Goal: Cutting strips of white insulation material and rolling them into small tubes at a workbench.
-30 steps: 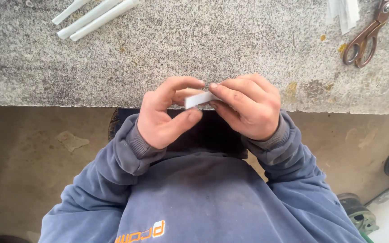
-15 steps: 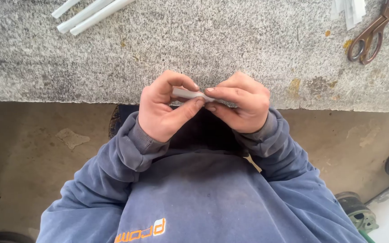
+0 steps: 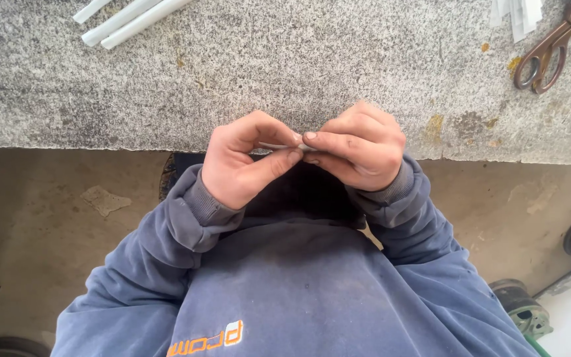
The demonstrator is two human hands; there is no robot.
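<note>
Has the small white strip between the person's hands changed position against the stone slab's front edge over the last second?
Yes. The white strip has turned from facing up to edge-on, held low by both hands at the slab's front edge.

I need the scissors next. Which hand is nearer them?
Right hand, below-left of the scissors at the slab's far right corner. Left hand is farther left.

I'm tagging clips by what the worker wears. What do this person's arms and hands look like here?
Both arms are in the long sleeves of a blue-grey sweatshirt, with ribbed cuffs pushed up at the wrists and some dusty smudges on the fabric. The left hand and right hand are bare: no gloves, and no rings or watch can be seen. An orange print sits low on the sweatshirt's chest.
</note>
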